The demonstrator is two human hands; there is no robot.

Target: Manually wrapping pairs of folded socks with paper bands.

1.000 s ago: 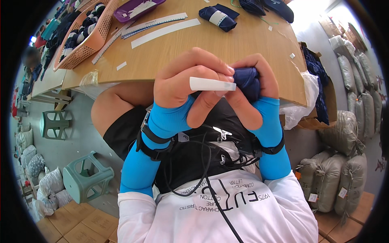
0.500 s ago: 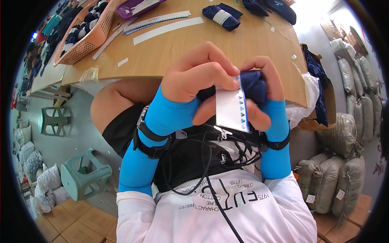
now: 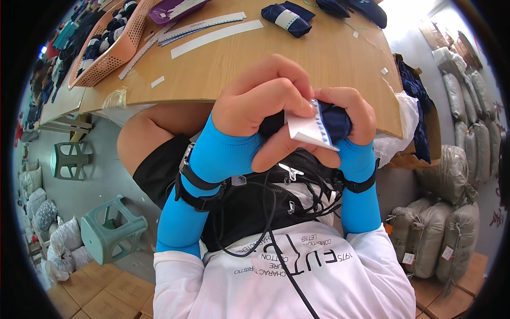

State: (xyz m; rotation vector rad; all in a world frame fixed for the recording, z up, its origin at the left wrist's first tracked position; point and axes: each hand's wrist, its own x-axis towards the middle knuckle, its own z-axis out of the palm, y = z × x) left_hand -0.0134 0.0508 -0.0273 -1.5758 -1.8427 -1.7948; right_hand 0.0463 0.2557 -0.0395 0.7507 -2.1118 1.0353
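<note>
My left hand (image 3: 260, 98) pinches a white paper band (image 3: 305, 130) with a blue patterned edge against a rolled navy cloth bundle (image 3: 337, 118). The band curls around the roll, its loose end pointing toward my body. My right hand (image 3: 361, 114) is closed around the other end of the roll, thumb on top and fingers underneath. Part of the roll is hidden behind the band and my fingers. On the table, beyond my hands, lies a similar navy roll (image 3: 300, 26) with a band around it.
A pink basket (image 3: 98, 66) of banded navy rolls sits at the table's (image 3: 212, 69) far left, near a purple tray (image 3: 164, 11) and loose paper strips (image 3: 218, 39). Navy caps (image 3: 366, 11) lie far right. A carton (image 3: 425, 133) with navy cloth stands beside the table; green stools (image 3: 112, 228) are left.
The loose end of the paper band has folded from hanging flat to curling under the roll. My right fingers have drawn in, with the hand lower around the roll.
</note>
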